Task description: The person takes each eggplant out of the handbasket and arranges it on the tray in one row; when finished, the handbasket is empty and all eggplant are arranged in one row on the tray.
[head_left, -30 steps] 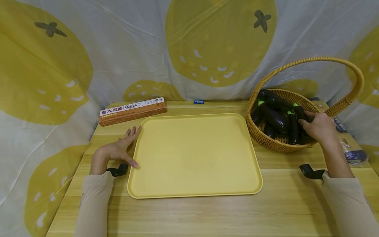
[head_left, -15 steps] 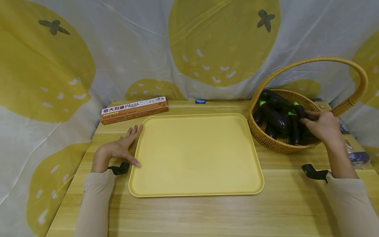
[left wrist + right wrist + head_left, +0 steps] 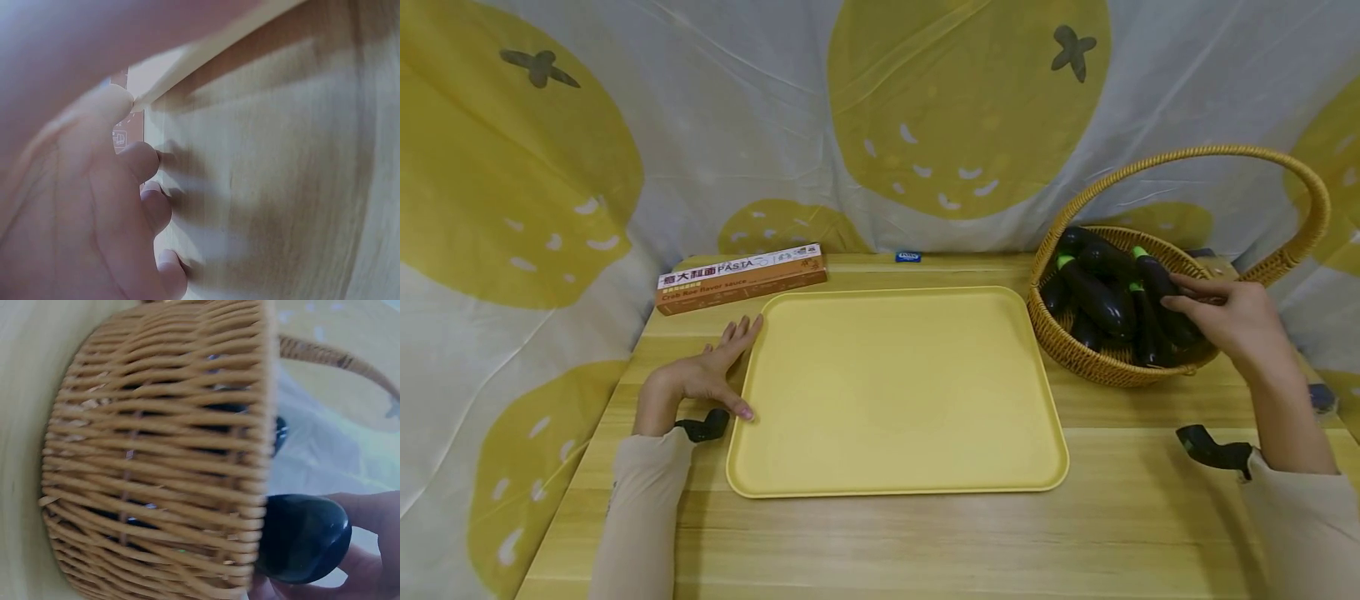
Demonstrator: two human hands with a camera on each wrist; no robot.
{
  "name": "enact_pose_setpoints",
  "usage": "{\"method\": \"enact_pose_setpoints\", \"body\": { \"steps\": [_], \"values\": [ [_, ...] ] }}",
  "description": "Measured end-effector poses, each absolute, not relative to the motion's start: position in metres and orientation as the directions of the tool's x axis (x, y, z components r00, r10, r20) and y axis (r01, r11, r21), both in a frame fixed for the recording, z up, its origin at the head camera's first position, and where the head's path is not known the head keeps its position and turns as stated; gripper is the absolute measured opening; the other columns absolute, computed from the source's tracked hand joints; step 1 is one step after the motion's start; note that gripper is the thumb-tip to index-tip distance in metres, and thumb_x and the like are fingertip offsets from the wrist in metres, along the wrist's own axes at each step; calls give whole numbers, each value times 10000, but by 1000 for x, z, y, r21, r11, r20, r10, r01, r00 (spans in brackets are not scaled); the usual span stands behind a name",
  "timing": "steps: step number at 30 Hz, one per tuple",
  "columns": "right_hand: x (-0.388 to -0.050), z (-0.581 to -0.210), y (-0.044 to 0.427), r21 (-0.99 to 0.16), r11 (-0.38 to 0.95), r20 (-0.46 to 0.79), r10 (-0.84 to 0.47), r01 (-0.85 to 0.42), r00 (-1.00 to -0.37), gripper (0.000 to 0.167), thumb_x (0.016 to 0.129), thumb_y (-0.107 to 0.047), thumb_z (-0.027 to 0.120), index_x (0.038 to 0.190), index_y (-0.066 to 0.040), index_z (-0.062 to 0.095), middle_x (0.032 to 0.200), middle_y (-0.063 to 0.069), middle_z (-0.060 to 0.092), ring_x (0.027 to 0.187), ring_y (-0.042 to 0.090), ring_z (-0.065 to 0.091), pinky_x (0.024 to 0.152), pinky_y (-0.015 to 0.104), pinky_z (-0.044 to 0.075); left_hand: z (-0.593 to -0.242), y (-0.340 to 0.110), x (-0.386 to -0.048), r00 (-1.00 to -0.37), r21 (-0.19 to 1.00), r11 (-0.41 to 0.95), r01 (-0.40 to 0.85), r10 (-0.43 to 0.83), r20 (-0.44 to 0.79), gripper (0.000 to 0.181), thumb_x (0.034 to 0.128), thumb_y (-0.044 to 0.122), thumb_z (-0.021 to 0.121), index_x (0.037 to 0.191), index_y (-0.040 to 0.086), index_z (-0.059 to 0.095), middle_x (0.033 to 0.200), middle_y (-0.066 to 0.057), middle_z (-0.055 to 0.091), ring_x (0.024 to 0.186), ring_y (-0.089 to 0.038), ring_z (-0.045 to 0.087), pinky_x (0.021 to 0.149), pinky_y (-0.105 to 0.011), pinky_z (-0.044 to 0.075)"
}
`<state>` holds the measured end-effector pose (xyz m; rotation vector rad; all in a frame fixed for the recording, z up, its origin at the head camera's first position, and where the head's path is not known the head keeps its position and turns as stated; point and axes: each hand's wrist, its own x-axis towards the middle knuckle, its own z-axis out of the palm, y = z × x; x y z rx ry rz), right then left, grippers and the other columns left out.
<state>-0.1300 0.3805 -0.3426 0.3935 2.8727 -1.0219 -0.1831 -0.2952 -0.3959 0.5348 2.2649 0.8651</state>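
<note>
1. Tray [image 3: 895, 392] lies flat on bench [image 3: 910, 550].
2. L hand [image 3: 700, 375]: fingers spread, thumb on tray's L rim.
3. R hand [image 3: 1243, 321], R of tray: thumb + fingers pinching an eggplant [image 3: 1163, 287], tilted, partly over basket [image 3: 1078, 354] rim.
4. Basket w/ other eggplants [image 3: 1097, 300]: just R of tray, nr far corner.
5. Pasta box [image 3: 741, 279]: behind tray, nr far L corner.
6. Small blue pkt [image 3: 907, 257]: behind tray, approx. mid.

Left sleeve [image 3: 642, 508] and right sleeve [image 3: 1300, 525] are beige; a black, bent piece [image 3: 1216, 452] juts from each cuff [image 3: 655, 444].
</note>
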Motion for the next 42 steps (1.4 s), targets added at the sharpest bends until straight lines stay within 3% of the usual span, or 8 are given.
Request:
{"method": "enact_pose_setpoints", "body": {
  "steps": [5, 13, 16, 20, 27, 31, 36, 42],
  "values": [
    [-119, -333, 374, -650, 712, -187, 190, 266, -964, 773, 1010, -625, 508, 1594, -129, 402, 1657, 285, 274, 1437, 592, 277, 1050, 766, 328, -396, -298, -182, -708, 704, 697, 139, 567, -422, 1539, 671, 340, 983, 1643, 116, -190, 1648, -266, -334, 1505, -506, -333, 1135, -806, -165],
    [-99, -314, 355, -657, 730, -211, 61, 188, -976, 651, 1016, -528, 596, 1566, -201, 476, 1658, 219, 342, 1412, 526, 348, 1066, 752, 341, -395, -299, -180, -718, 692, 710, 134, 550, -426, 1545, 667, 338, 985, 1641, 110, -192, 1649, -273, -325, 1506, -505, -331, 1138, -808, -154],
    [-95, -308, 339, -670, 726, -206, 17, 154, -978, 580, 1007, -469, 646, 1536, -264, 524, 1643, 106, 413, 1388, 344, 456, 1080, 421, 499, -394, -298, -179, -725, 679, 722, 135, 539, -429, 1555, 657, 346, 989, 1641, 108, -191, 1653, -278, -311, 1511, -506, -321, 1139, -813, -139],
    [-96, -299, 303, -678, 731, -191, -73, 78, -979, 540, 986, -430, 697, 1489, -268, 585, 1546, 146, 536, 1295, 175, 550, 685, 164, 418, -394, -298, -179, -728, 673, 727, 135, 533, -430, 1553, 659, 346, 989, 1641, 109, -191, 1656, -275, -309, 1513, -505, -317, 1144, -812, -131],
    [-113, -295, 221, -697, 716, -173, -230, -45, -958, 483, 961, -467, 719, 1412, -306, 656, 1427, 112, 640, 1099, 263, 602, 705, 288, 475, -396, -298, -180, -724, 681, 719, 138, 542, -426, 1542, 670, 344, 982, 1641, 119, -195, 1654, -269, -316, 1513, -500, -320, 1149, -803, -141],
    [-127, -302, 179, -743, 666, -163, -280, -69, -946, 454, 960, -397, 733, 1399, -299, 668, 1425, 85, 657, 1217, 280, 647, 818, 311, 540, -397, -297, -181, -724, 668, 730, 147, 539, -431, 1540, 674, 349, 979, 1639, 108, -197, 1654, -271, -316, 1515, -502, -314, 1152, -801, -135],
    [-145, -317, 131, -812, 583, -176, -294, -31, -939, 450, 948, -307, 743, 1392, -277, 676, 1412, 91, 669, 1193, 280, 695, 734, 266, 528, -398, -295, -181, -726, 669, 728, 150, 541, -426, 1533, 678, 336, 977, 1640, 110, -195, 1655, -268, -315, 1516, -498, -315, 1152, -802, -134],
    [-161, -339, 73, -840, 543, -200, -281, 16, -939, 417, 922, -267, 772, 1335, -256, 721, 1241, 73, 751, 925, 175, 757, 605, 229, 454, -399, -295, -182, -731, 674, 725, 143, 536, -422, 1542, 666, 318, 986, 1642, 116, -191, 1657, -264, -315, 1516, -487, -326, 1153, -797, -147]
  ]
}}
